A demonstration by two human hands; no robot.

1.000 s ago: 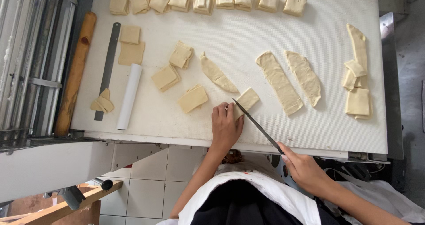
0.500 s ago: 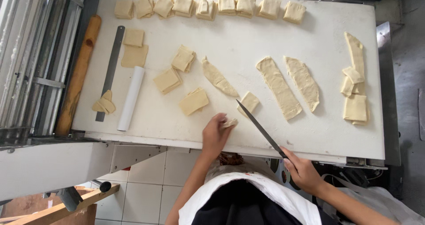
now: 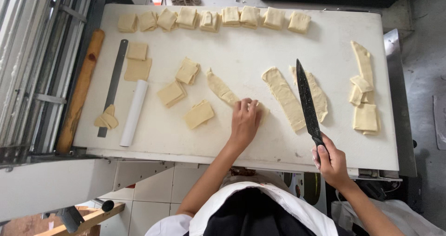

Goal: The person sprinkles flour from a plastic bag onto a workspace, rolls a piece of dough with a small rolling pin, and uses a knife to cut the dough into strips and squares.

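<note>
Currently, head view: my left hand [image 3: 245, 120] lies flat, fingers loose, pressing the near end of a dough strip [image 3: 223, 90] on the white board [image 3: 241, 45]; it grips nothing. My right hand [image 3: 331, 159] is clenched on the handle of the black knife [image 3: 307, 101], whose blade lies over two uncut strips [image 3: 283, 96] right of that strip. Judged progress: a row of folded squares [image 3: 211, 19] lines the board's far edge and loose squares [image 3: 186, 94] sit left of my strip, so cutting is well advanced; three long strips and the pieces [image 3: 364, 94] at the board's right end remain.
</note>
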